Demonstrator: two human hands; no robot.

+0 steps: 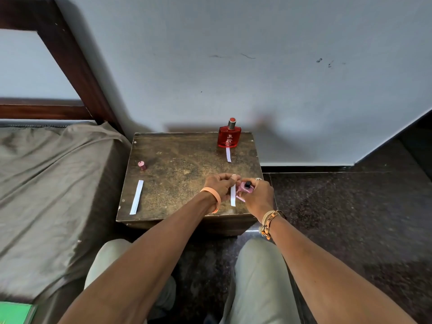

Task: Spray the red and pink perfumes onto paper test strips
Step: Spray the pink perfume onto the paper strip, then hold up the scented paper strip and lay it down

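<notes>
My right hand [258, 197] grips a small pink perfume bottle [246, 188], uncapped, its black nozzle on top. My left hand [219, 184] pinches a white paper test strip [233, 195] upright, right beside the bottle. The pink cap [141, 165] stands alone at the stool's left side. A red perfume bottle [229, 134] with its cap on stands at the far right of the wooden stool [182, 167], a short strip [228, 154] lying just in front of it. Another long strip [137, 197] lies at the front left.
A bed with an olive sheet [51, 183] borders the stool on the left, under a dark wooden frame [77, 61]. A grey wall [257, 66] rises directly behind. Dark stone floor [339, 218] lies to the right. A green object [15, 313] shows at the bottom left.
</notes>
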